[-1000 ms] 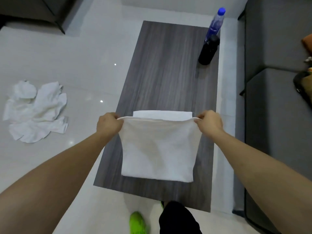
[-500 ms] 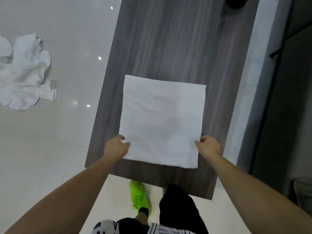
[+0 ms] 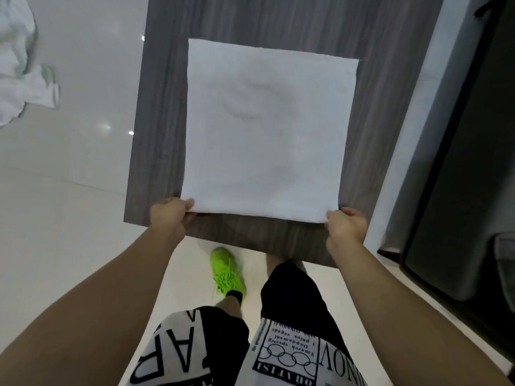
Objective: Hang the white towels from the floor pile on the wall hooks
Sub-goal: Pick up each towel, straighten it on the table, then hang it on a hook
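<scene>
Centrally, 1 white towel lies flat as a near-square on the dark wood-grain surface, its near edge just inside the surface's near edge. At the towel's near left corner, the left hand pinches the cloth, thumb on top and fingers curled beneath. At the towel's near right corner, the right hand grips the cloth in the same way, thumb visible along the corner's outer side. Both forearms extend from the bottom of the view toward the towel. Left of the towel, well apart and off the surface, a crumpled pile of white towels rests on the glossy pale floor, partly cut by the view's edge. Below the towel, past the surface's near edge, a bright green shoe stands on the floor beside black-and-white printed shorts. Right of the towel, beyond a strip of floor, stands dark furniture.
</scene>
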